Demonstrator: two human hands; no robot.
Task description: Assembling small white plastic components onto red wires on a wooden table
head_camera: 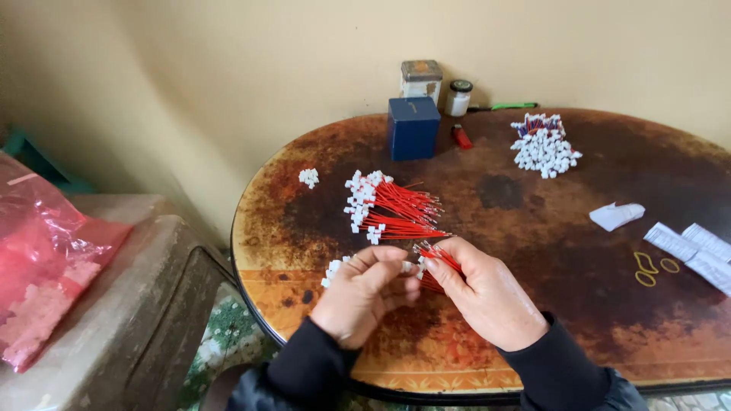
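Two hands are present, the left hand [362, 293] and the right hand [481, 293], meeting at one small bunch of red wires [439, 259]; just beyond them lies one fanned heap of red wires with white connectors [384, 207]; far beyond the right hand, one pile of white connectors [544, 148]. Further count: one blue box [413, 127], one tin [421, 78], one small jar [458, 97], one red lighter [461, 136], three yellow rubber bands [646, 263] to the right of the right hand.

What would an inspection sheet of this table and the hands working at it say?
Surface: worn brown round table, stained.
Job's things: red wires with white connectors in a pile; a second pile farther back; a few loose white connectors.
Clutter: blue box, tin, small jar, folded papers, rubber bands.
Hands: left hand pinches a connector; right hand holds red wires.
Cables: nothing seen besides the wires.
Surroundings: red plastic bag at the left.
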